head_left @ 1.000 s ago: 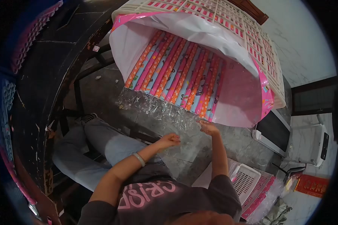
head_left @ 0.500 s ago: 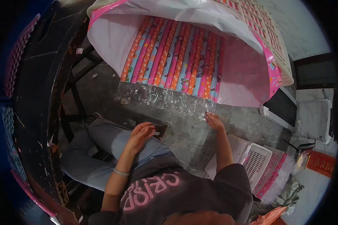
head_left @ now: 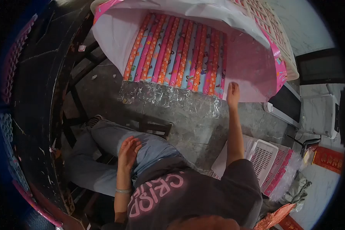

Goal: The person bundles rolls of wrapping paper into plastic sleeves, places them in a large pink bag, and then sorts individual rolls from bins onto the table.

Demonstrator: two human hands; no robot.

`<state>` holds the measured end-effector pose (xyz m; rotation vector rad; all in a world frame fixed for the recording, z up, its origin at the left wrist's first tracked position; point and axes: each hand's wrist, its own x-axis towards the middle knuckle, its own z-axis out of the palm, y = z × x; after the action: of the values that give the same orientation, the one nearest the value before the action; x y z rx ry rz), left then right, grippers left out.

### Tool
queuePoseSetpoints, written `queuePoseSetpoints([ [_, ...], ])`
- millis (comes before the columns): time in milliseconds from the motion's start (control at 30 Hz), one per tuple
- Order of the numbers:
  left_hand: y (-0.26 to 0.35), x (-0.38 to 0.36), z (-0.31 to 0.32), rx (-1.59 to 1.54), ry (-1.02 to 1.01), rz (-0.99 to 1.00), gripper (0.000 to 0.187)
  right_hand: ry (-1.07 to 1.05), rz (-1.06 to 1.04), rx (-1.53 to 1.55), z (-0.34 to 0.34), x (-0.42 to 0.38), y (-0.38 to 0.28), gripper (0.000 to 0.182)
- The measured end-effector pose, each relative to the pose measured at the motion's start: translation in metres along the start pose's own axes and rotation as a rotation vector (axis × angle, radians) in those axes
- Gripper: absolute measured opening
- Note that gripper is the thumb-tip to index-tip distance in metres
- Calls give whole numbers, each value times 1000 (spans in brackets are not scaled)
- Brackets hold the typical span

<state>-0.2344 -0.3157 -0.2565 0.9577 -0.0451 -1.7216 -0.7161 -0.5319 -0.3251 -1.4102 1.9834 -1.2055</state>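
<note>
Many wrapping paper rolls [head_left: 180,57] in orange, pink and light blue lie side by side in a wide basket lined with a white sheet [head_left: 249,65]. Their clear plastic wrapper ends [head_left: 172,96] hang over the front edge. My right hand [head_left: 233,94] is at the right end of the row, against the sheet beside the last roll. Its fingers point up, with nothing visible in them. Over my thigh hovers my left hand [head_left: 129,151], loosely open and holding nothing, well away from the rolls.
A dark worn table [head_left: 34,107] runs along the left. The cream plastic basket [head_left: 291,71] stands ahead. Low at the right are a white crate [head_left: 263,157] and pink packaging [head_left: 281,172]. A small wooden stool [head_left: 157,129] stands near my knee on the grey floor.
My right hand has moved up from the plastic wrapper ends to the right side of the row. My left hand has dropped lower and to the left, its fingers loosening.
</note>
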Motion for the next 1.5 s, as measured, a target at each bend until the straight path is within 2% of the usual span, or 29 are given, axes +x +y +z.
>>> queuePoseSetpoints([
  [67,-2,-2,-3,-24,-7,27,26,171,-477,-417,32,40,6,37],
  [100,-3,-3,-5,-39,-10,44,27,-58,-339,-468,44,59,33,55],
  [133,-5,-4,-7,-46,-7,61,27,-63,-355,-460,55,63,37,55],
  [200,-7,-9,-10,-46,32,84,28,-200,-56,-796,79,66,36,69],
  [333,-6,-19,-10,-50,51,110,29,-168,-141,-832,87,66,37,75],
  [467,-7,-21,-16,-58,31,118,29,-205,-138,-957,83,68,17,71],
  [600,6,-28,-5,-12,-1,106,30,-80,-236,-855,124,73,-31,66],
  [667,14,-36,0,24,-8,143,30,82,-378,-322,177,67,-56,56],
  [700,18,-42,3,34,-27,149,30,143,-479,-222,186,44,-110,47],
  [733,23,-48,7,78,-18,215,29,135,-647,59,202,27,-155,43],
  [767,27,-54,10,126,-18,272,28,-91,-516,256,187,-25,-237,40],
  [800,29,-61,7,140,-68,342,30,-100,-583,318,244,-54,-204,38],
  [833,33,-69,7,164,-109,328,30,-206,-572,421,250,-108,-237,38],
  [867,37,-80,7,221,-80,380,32,-434,-579,383,262,-154,-255,35],
  [900,44,-91,10,276,-42,442,34,-594,-646,584,269,-203,-273,35],
  [933,53,-106,17,293,-57,450,34,-676,-740,600,305,-267,-260,34],
  [967,62,-125,24,420,-68,518,34,-756,-1000,499,284,-302,-282,34],
  [1000,72,-147,31,541,-72,588,35,-936,-1108,385,257,-328,-298,32],
  [1067,97,-195,52,681,-250,746,37,-1243,-1318,497,259,-373,-302,37],
  [1100,106,-220,43,783,-171,756,37,-1246,-1329,498,255,-388,-297,37],
  [1167,131,-237,24,785,-159,816,36,-1296,-1222,501,242,-397,-275,47],
  [1233,156,-269,3,800,-95,925,35,-1497,-1274,251,247,-379,-263,53],
  [1300,171,-310,-14,812,16,1052,34,-1537,-1292,91,235,-357,-272,52],
  [1367,155,-353,-16,788,188,1180,34,-1530,-1206,63,248,-356,-246,52],
  [1433,178,-370,3,1003,325,1347,29,-1558,-1172,80,240,-355,-250,48],
  [1500,195,-392,4,1073,439,1313,28,-1677,-1237,204,238,-350,-273,42],
])
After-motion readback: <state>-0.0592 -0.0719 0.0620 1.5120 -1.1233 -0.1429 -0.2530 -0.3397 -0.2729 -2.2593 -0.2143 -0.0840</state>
